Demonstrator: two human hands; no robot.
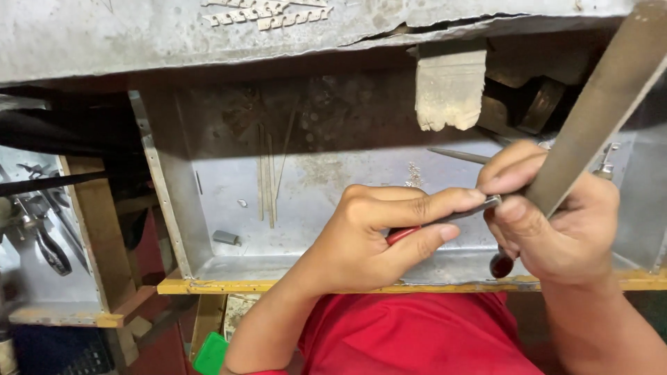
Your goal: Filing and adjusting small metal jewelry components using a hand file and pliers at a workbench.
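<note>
From my head camera, I look down into a grey metal tray (208, 208) with a yellow front edge. My left hand (368, 236) is over the tray, fingers pressed tight around red-handled pliers (445, 221). My right hand (556, 222), just beside it, pinches a long flat metal file (597, 111) that leans up past the tray's far right corner. A torn pale rag (450, 87) hangs above the tray's back wall. Thin metal strips (267, 173) and a small grey block (226, 237) lie inside the tray. More dark tools (42, 222) lie left of the tray.
</note>
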